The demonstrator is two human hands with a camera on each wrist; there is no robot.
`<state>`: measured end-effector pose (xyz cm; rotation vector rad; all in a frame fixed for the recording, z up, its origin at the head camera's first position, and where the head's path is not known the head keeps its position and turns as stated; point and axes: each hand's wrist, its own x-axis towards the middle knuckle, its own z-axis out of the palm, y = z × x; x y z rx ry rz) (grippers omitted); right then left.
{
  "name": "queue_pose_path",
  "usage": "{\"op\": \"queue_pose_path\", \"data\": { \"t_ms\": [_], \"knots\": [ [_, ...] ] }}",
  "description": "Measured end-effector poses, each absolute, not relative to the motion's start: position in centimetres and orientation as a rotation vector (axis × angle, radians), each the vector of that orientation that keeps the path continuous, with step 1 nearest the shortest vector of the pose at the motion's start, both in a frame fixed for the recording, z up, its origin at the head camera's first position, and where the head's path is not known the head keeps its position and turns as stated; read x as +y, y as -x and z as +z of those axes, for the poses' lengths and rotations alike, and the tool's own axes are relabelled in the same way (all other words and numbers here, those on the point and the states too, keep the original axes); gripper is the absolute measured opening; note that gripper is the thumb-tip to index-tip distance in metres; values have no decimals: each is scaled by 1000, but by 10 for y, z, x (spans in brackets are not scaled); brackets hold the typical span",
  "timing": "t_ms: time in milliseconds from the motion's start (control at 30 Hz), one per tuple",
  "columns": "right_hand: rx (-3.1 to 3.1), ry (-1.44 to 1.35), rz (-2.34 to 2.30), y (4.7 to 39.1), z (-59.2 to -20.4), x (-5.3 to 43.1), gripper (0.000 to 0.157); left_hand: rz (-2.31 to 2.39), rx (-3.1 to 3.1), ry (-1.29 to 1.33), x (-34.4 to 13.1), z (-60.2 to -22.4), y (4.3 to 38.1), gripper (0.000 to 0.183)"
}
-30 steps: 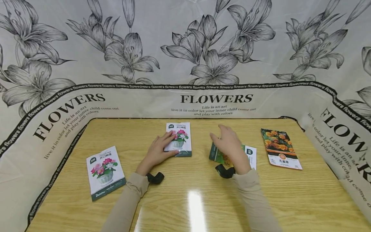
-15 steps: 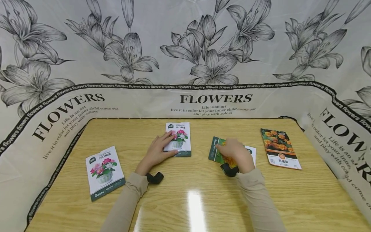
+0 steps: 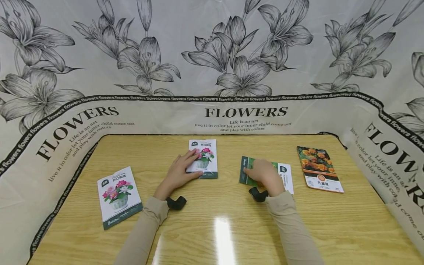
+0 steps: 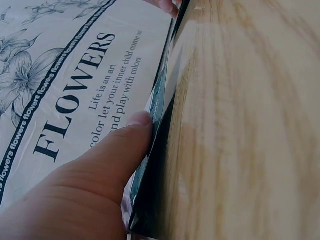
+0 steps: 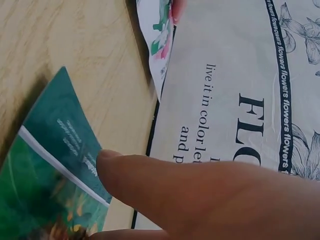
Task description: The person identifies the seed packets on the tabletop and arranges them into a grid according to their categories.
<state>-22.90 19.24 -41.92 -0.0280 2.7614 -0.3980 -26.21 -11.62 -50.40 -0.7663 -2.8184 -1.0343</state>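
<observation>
My left hand rests with its fingers spread on a seed packet showing pink flowers in a pot. In the left wrist view the thumb lies against that packet's edge. My right hand bends over a green seed packet lying sideways and covers its middle. Its thumb touches the packet's dark green end in the right wrist view. The fingers look curled onto the packet, their tips mostly hidden.
Another pink-flower seed packet lies at the left of the wooden table. An orange-flower seed packet lies at the right. A flower-printed cloth stands along the back and sides. Each wrist bears a black mount.
My right hand has come down onto the green packet, its raised fingers now bent over it. The packet has turned slightly. My left hand stays on its packet.
</observation>
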Motion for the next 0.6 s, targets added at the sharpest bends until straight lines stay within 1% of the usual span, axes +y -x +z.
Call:
{"op": "queue_pose_path", "data": {
  "t_ms": [167,267,600],
  "knots": [
    [2801,13,-366,232,-421,189,41,-1035,-2807,779,-117,-504,263,75],
    [2820,21,-339,233,-422,187,40,-1033,-2805,784,-117,-504,263,75],
    [2878,197,-284,237,-428,188,45,-1030,-2813,779,-117,-504,262,75]
  ]
}}
